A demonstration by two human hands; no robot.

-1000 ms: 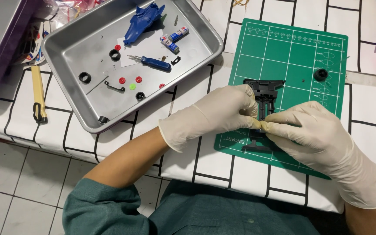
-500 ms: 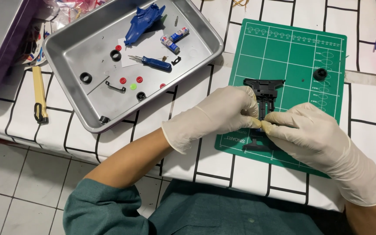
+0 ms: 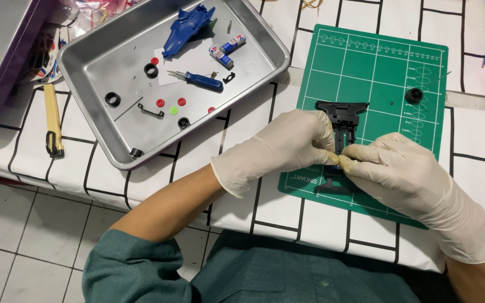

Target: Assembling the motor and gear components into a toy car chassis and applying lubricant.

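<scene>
- Both gloved hands meet over the black plastic frame [image 3: 341, 132], which lies on the green cutting mat [image 3: 366, 73].
- The frame's long axis runs away from the person.
- The left hand [image 3: 284, 147] pinches it from the left, fingers closed.
- The right hand [image 3: 402, 179] pinches from the right, equally near.
- A metal tray [image 3: 113, 50] sits well left.

Black plastic chassis frame [image 3: 341, 120], flat on the green mat (middle hidden), long axis toward the person
</scene>
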